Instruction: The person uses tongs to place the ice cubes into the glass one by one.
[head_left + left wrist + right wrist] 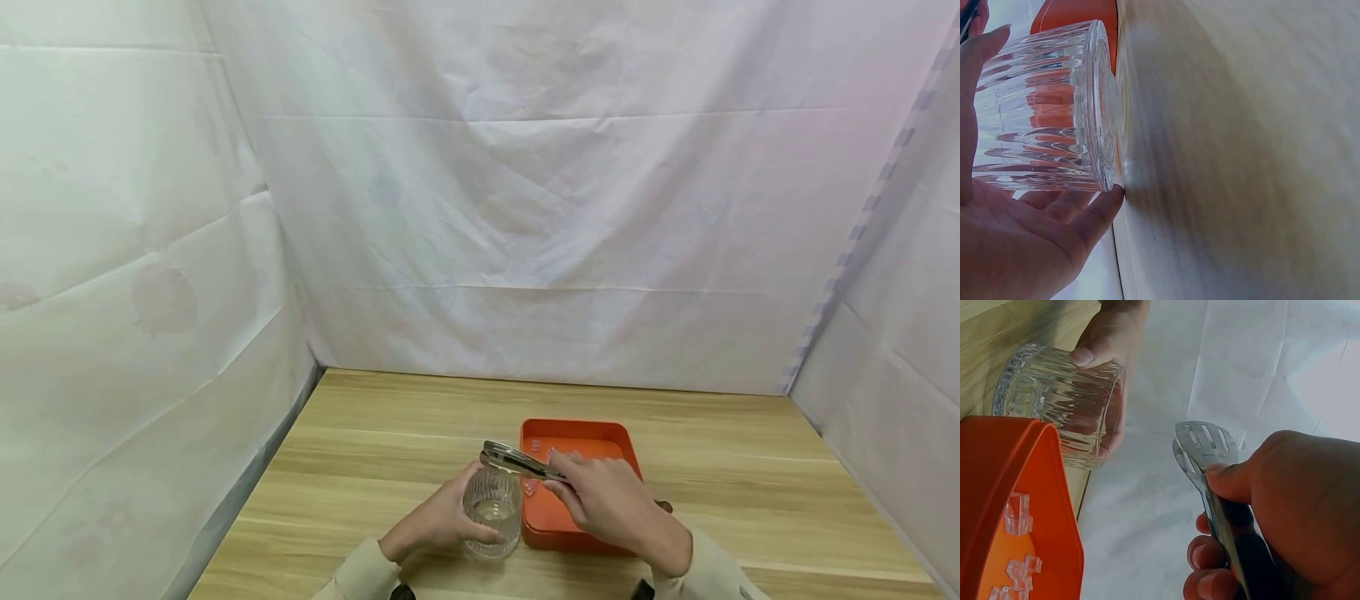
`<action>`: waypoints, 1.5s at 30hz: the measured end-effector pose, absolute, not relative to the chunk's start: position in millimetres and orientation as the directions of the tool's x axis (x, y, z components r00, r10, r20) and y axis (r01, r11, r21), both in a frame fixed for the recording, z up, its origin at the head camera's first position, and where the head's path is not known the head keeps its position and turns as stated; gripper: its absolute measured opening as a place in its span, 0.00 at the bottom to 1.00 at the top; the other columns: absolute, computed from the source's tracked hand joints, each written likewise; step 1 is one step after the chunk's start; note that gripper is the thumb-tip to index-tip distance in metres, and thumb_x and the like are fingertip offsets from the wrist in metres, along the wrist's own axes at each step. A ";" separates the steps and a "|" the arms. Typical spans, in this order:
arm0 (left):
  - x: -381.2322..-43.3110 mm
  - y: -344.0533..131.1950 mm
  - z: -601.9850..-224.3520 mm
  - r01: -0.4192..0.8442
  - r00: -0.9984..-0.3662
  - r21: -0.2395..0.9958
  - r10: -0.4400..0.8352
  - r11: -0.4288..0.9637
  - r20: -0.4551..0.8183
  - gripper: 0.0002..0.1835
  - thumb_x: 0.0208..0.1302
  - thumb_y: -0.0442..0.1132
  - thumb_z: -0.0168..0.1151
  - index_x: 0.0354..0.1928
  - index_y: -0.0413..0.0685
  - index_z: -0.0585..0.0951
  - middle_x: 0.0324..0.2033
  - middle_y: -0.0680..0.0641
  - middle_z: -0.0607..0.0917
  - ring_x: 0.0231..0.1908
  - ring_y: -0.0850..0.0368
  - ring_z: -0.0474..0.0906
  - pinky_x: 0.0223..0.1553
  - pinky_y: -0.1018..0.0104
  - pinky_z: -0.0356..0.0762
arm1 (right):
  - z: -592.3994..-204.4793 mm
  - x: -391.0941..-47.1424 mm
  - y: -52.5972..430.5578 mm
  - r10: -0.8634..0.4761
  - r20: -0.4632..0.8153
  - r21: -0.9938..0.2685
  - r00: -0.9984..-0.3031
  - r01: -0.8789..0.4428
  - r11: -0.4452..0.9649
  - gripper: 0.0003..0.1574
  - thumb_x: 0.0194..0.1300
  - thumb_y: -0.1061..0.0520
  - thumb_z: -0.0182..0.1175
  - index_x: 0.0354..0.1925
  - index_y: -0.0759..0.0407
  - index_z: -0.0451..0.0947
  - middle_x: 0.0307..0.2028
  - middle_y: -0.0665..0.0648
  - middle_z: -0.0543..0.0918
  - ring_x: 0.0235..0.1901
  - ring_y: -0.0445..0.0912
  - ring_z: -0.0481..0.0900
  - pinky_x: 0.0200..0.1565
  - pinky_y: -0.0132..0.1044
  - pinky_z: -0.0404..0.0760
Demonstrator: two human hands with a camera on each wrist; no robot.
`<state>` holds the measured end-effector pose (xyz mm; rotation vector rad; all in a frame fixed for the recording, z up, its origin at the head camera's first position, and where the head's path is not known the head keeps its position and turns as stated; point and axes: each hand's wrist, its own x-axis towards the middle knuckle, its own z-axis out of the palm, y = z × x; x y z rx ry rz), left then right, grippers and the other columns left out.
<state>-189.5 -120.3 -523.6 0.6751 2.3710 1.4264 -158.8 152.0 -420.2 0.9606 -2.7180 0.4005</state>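
Note:
A clear ribbed glass [492, 506] stands on the table, left of a red-orange tray [576, 423]. My left hand [444, 515] holds the glass from the left, fingers and thumb curved around its side. My right hand [609, 502] grips metal tongs [1208, 447] with slotted ends and dark handles. The tips of the tongs are over the glass's rim in the head view, a narrow gap between them; I see nothing pinched there. Small clear plastic pieces [1018, 514] lie in the tray, partly hidden under my right hand in the head view.
The wood-grain table [405, 417] extends to both sides and behind the tray. White cloth [525, 200] hangs at the back, with more on the left and right. A dark rounded end [663, 506] sticks out behind my right wrist.

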 end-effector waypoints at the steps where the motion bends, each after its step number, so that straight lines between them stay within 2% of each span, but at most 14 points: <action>1: -189.6 -120.3 -523.8 0.245 -0.847 0.883 0.532 0.400 -0.006 0.57 0.43 0.53 0.81 0.74 0.70 0.56 0.60 0.55 0.77 0.59 0.56 0.74 0.62 0.50 0.70 | -420.3 -158.6 152.0 -0.576 0.300 -0.177 -0.761 -0.638 0.750 0.13 0.74 0.41 0.53 0.34 0.43 0.68 0.18 0.38 0.61 0.13 0.33 0.56 0.16 0.28 0.58; 10: -188.1 -119.9 -523.0 0.275 -0.848 0.866 0.529 0.417 0.015 0.62 0.44 0.54 0.81 0.78 0.63 0.51 0.67 0.51 0.72 0.64 0.54 0.70 0.66 0.48 0.65 | -421.3 -157.2 151.6 -0.578 0.286 -0.186 -0.764 -0.636 0.749 0.13 0.74 0.40 0.52 0.36 0.44 0.69 0.19 0.38 0.62 0.13 0.33 0.56 0.15 0.28 0.58; 20: -186.7 -118.6 -522.2 0.266 -0.850 0.877 0.527 0.400 0.017 0.60 0.44 0.53 0.81 0.77 0.63 0.53 0.65 0.52 0.74 0.63 0.52 0.71 0.65 0.48 0.67 | -422.4 -156.5 152.1 -0.572 0.307 -0.176 -0.760 -0.636 0.751 0.12 0.73 0.40 0.54 0.39 0.45 0.73 0.19 0.37 0.63 0.13 0.33 0.57 0.16 0.28 0.59; 24: -186.8 -118.8 -521.8 0.272 -0.851 0.870 0.526 0.410 0.018 0.54 0.44 0.52 0.81 0.72 0.64 0.60 0.61 0.52 0.76 0.60 0.52 0.73 0.62 0.49 0.70 | -420.7 -157.4 156.3 -0.562 0.296 -0.185 -0.772 -0.624 0.759 0.12 0.73 0.40 0.54 0.39 0.45 0.73 0.19 0.36 0.64 0.14 0.31 0.59 0.17 0.28 0.60; 27: -186.6 -119.0 -521.5 0.275 -0.849 0.867 0.528 0.416 0.016 0.50 0.44 0.52 0.81 0.70 0.62 0.63 0.59 0.51 0.77 0.58 0.51 0.74 0.59 0.49 0.71 | -419.6 -159.2 161.8 -0.550 0.292 -0.189 -0.782 -0.611 0.769 0.12 0.73 0.41 0.55 0.36 0.45 0.71 0.18 0.36 0.63 0.15 0.31 0.58 0.16 0.28 0.59; 33: -185.7 -119.4 -522.4 0.277 -0.850 0.859 0.526 0.430 0.011 0.52 0.44 0.53 0.81 0.71 0.54 0.63 0.58 0.49 0.77 0.58 0.49 0.73 0.58 0.47 0.72 | -418.1 -163.4 174.2 -0.524 0.274 -0.197 -0.807 -0.580 0.790 0.13 0.73 0.41 0.54 0.35 0.45 0.69 0.18 0.37 0.63 0.14 0.31 0.58 0.16 0.28 0.59; 38: -185.7 -118.8 -521.6 0.281 -0.853 0.855 0.521 0.437 0.014 0.53 0.44 0.54 0.81 0.71 0.54 0.62 0.59 0.48 0.77 0.58 0.49 0.74 0.58 0.46 0.72 | -415.7 -166.6 184.5 -0.489 0.254 -0.159 -0.834 -0.535 0.830 0.14 0.71 0.40 0.56 0.37 0.46 0.70 0.17 0.38 0.63 0.14 0.32 0.58 0.16 0.29 0.58; 45: -186.1 -118.9 -519.0 0.275 -0.853 0.853 0.522 0.444 0.004 0.52 0.44 0.54 0.81 0.71 0.56 0.63 0.59 0.48 0.76 0.59 0.49 0.73 0.57 0.45 0.73 | -416.3 -170.6 201.6 -0.429 0.216 -0.151 -0.877 -0.464 0.873 0.16 0.69 0.39 0.58 0.41 0.48 0.73 0.18 0.39 0.68 0.15 0.33 0.61 0.18 0.31 0.61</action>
